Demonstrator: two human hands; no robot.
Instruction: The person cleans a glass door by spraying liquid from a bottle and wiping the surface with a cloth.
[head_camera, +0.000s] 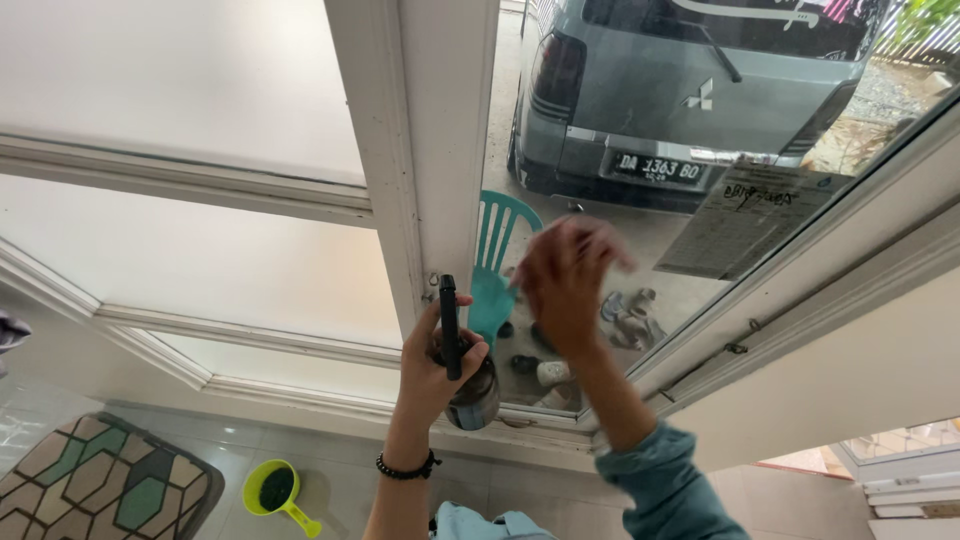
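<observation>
My left hand (432, 362) grips a dark spray bottle (468, 388) with a black trigger head (449, 322), held up beside the white window frame post (420, 150). My right hand (565, 280) is raised against the clear glass pane (640, 230), blurred, fingers spread, with nothing visible in it. A teal sleeve (665, 480) covers my right forearm. On my left wrist sits a black bead bracelet (407, 468).
Frosted panes (180, 80) fill the left side. Through the glass stand a grey van (690, 90), a teal plastic chair (495, 270) and several shoes (630, 320). A paper sheet (745, 215) is stuck on the pane. On the floor lie a patterned mat (95, 485) and a yellow-green scoop (275, 492).
</observation>
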